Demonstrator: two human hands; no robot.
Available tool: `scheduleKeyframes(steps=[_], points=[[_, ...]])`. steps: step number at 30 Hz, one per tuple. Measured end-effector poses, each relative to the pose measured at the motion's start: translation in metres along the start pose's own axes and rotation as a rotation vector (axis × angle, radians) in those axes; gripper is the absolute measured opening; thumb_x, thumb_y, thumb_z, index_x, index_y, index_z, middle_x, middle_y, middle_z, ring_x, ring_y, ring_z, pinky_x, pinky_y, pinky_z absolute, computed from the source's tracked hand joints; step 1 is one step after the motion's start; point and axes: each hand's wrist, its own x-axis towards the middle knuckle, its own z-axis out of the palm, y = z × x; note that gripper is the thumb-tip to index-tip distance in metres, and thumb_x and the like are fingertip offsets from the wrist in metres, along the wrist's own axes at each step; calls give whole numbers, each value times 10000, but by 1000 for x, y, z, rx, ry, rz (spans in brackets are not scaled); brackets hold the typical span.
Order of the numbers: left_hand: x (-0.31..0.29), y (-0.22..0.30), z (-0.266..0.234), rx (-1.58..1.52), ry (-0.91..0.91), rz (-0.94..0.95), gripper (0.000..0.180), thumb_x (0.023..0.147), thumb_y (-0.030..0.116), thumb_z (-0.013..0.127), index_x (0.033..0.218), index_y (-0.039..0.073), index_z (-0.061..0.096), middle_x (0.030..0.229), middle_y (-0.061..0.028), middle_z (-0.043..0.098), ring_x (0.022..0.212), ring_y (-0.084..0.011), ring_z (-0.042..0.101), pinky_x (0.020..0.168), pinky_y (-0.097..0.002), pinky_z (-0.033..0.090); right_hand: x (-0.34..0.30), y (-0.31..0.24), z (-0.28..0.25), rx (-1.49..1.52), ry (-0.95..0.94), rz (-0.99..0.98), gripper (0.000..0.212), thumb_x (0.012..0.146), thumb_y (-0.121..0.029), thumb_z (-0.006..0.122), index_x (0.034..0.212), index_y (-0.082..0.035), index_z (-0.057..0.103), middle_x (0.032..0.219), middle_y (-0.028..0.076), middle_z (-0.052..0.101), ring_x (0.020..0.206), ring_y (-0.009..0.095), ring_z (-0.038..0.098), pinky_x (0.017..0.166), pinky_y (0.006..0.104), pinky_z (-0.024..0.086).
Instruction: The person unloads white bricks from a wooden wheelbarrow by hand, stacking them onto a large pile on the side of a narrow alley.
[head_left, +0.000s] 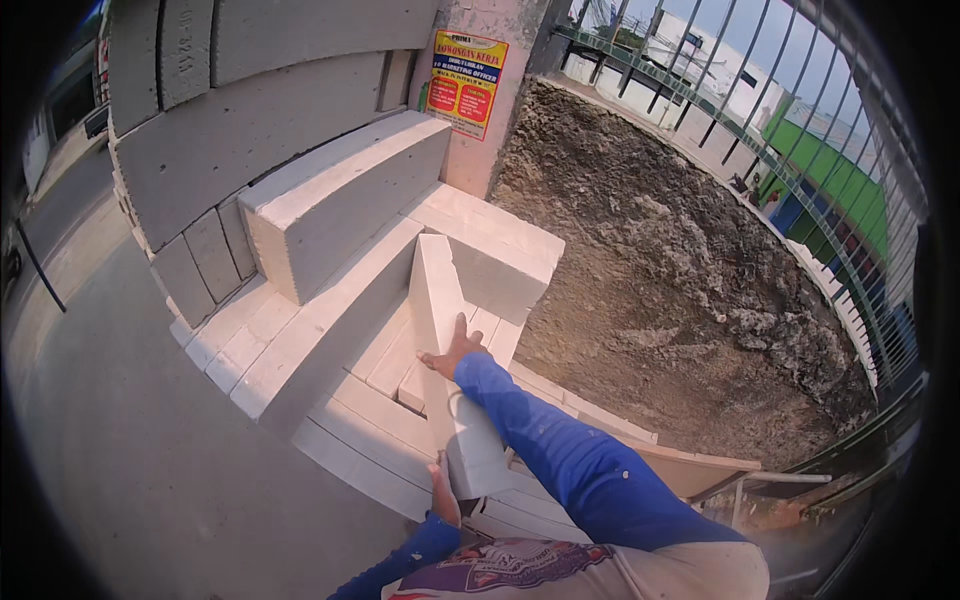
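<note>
Grey-white block [472, 450] is under both hands, running lengthwise from nr the L hand to beyond the R hand, tilted a bit. R hand [456, 352] is spread wide on it, approx. midway along, thumb out to the left, one finger pointing fwd. L hand [444, 492] is at the near end, against the left side; fingers partly hidden, so can't tell if it's gripping.

Blue R sleeve [570, 450] comes in from lower right, L sleeve [415, 550] from lower left, w/ a light printed shirt [540, 575] btwn them.

Just past the R hand, a cross block [490, 245] lies nr the far end; can't tell if the two touch. Flat blocks [375, 420] lie left of the R hand & fwd of the L hand, w/ a dark gap [411, 400] beside the held piece. Further fwd-left: a thick block [345, 190] sits on the pile, backed by a tall stack [245, 150].

Fwd of both hands, past the pile, a red/yellow poster [466, 85] is on a wall. Right of the R hand: rough soil [680, 270], then a barred fence [730, 130]. Pavement [130, 430] is well left of both hands.
</note>
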Motion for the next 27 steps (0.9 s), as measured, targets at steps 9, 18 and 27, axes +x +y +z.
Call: scheduleKeyframes(steps=[9, 18, 27], points=[[30, 66, -48, 1435, 405, 186, 610, 1004, 439, 355, 1463, 37, 346, 1479, -249, 363, 1414, -387, 266, 1152, -537, 170, 25, 33, -3, 59, -19, -61, 1153, 686, -444, 751, 1549, -147, 46, 1381, 364, 371, 1207, 484, 504, 998, 466, 456], [26, 21, -57, 2167, 492, 293, 706, 914, 468, 495, 1473, 71, 330, 1533, -283, 224, 1415, -469, 198, 1151, -570, 128, -107, 221, -60, 115, -136, -227, 1067, 702, -429, 735, 1546, -193, 126, 1315, 325, 486, 1177, 462, 533, 1002, 449, 438], [32, 17, -22, 2410, 641, 109, 738, 937, 544, 448, 1505, 106, 276, 1558, -231, 200, 1425, -417, 220, 1151, -556, 166, -244, 427, -109, -188, -352, -190, 1010, 758, -399, 726, 1543, -283, 101, 1291, 287, 462, 1060, 434, 600, 897, 450, 500]])
